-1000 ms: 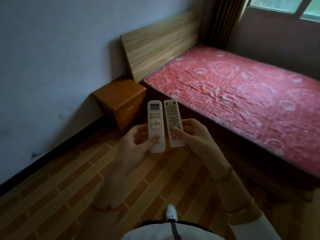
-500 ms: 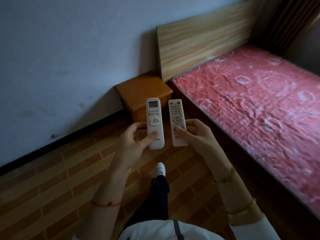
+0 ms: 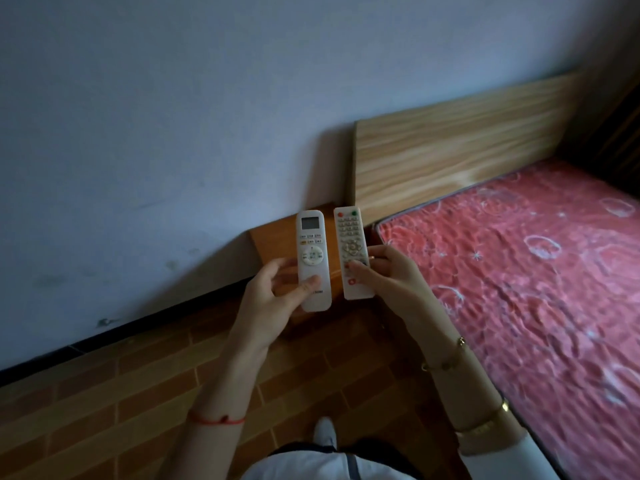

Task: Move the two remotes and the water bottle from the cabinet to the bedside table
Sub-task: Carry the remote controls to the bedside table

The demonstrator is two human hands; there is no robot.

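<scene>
Bedside table (image 3: 277, 237) nearer; remotes (image 3: 313, 261) held.

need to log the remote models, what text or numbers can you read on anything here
Nothing reads clearly enough to quote.
Left remote, in the left hand: small dark print near its bottom end, blurred; its button labels and grey display are illegible.
Right remote, in the right hand: keypad markings too small to read; a red logo near the bottom, not legible.
Bedside table and bed headboard: no text visible.
</scene>
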